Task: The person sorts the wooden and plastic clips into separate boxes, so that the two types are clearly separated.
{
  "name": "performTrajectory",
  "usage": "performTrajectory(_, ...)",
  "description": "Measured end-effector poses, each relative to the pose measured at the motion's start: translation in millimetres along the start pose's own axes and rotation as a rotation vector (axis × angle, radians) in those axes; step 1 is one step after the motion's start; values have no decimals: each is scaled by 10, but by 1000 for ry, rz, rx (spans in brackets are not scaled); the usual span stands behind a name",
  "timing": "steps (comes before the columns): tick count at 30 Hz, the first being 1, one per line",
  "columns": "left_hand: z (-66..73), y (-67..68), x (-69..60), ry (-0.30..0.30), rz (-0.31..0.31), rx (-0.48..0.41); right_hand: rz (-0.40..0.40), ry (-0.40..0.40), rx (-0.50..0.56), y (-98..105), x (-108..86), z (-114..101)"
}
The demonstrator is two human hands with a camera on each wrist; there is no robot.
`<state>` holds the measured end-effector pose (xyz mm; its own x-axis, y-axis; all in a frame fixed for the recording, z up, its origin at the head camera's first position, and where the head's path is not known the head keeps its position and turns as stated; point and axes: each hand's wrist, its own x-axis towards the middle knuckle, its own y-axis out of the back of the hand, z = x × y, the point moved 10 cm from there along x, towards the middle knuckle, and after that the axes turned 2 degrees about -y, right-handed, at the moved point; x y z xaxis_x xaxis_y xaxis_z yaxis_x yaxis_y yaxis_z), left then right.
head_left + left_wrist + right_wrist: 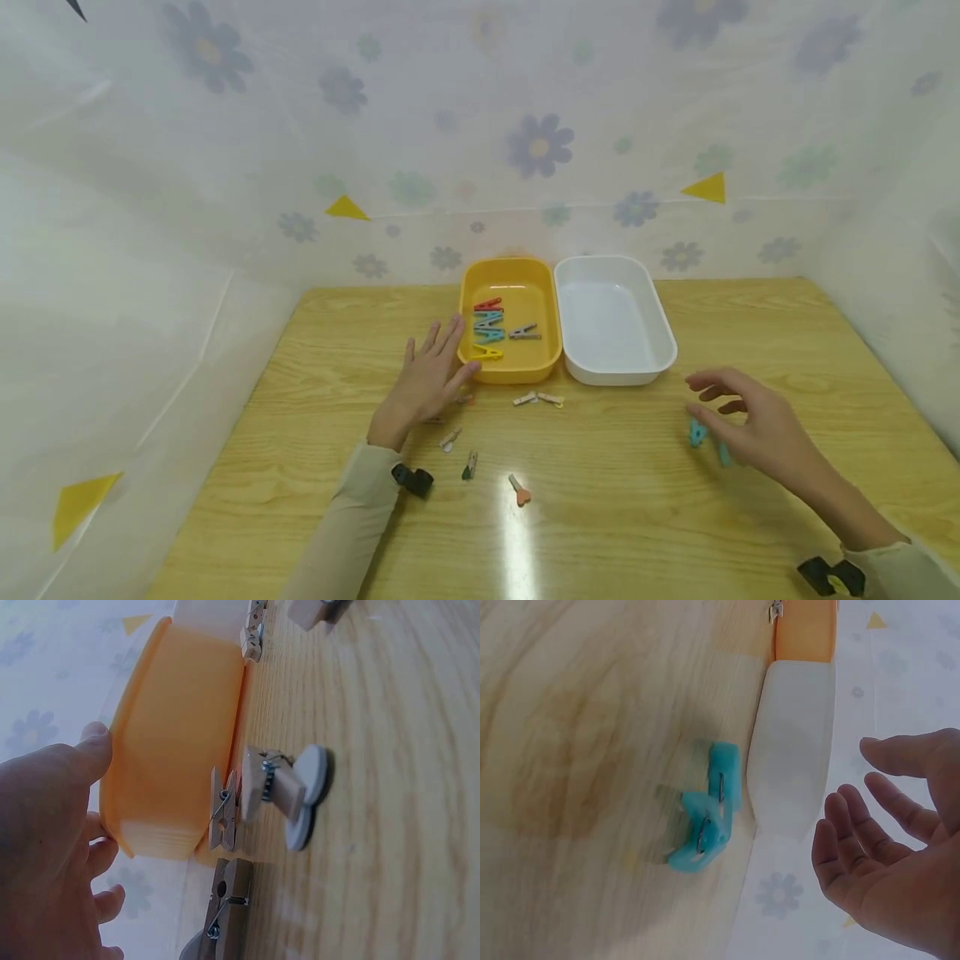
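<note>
My left hand (pixel 423 379) rests at the left rim of the yellow tray (pixel 525 287), thumb and extended fingers touching its edge. Inside that tray lie a red clothespin (pixel 488 306), a yellow clothespin (pixel 487 353), a grey clothespin (pixel 525 332) and several bluish ones. Over the table at the right, my right hand (pixel 757 429) hovers with loosely bent fingers and nothing in its grasp. Two teal clothespins (pixel 724 776) lie on the wood just below it; in the head view the hand partly covers them.
To the right of the yellow tray stands a white tray (pixel 615 317). Several small wooden clothespins with decorations, including one with an orange heart (pixel 522 497), are scattered before the trays and near the left forearm. A flowered curtain (pixel 540 146) hangs behind the table.
</note>
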<state>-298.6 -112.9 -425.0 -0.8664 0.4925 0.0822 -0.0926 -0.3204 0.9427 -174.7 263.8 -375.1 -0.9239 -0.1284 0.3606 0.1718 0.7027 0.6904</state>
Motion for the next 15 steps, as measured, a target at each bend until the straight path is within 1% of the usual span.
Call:
performTrajectory(4,1,-5,3,0,-3,0,5,-31,-11,48,-120,146)
performTrajectory(9,-10,-6,3,-4,6,-9,9,-79,-53,97,-261,296)
performTrajectory(15,-2,2,0,-7,9,-4,-42,-120,-90,78,-385,412)
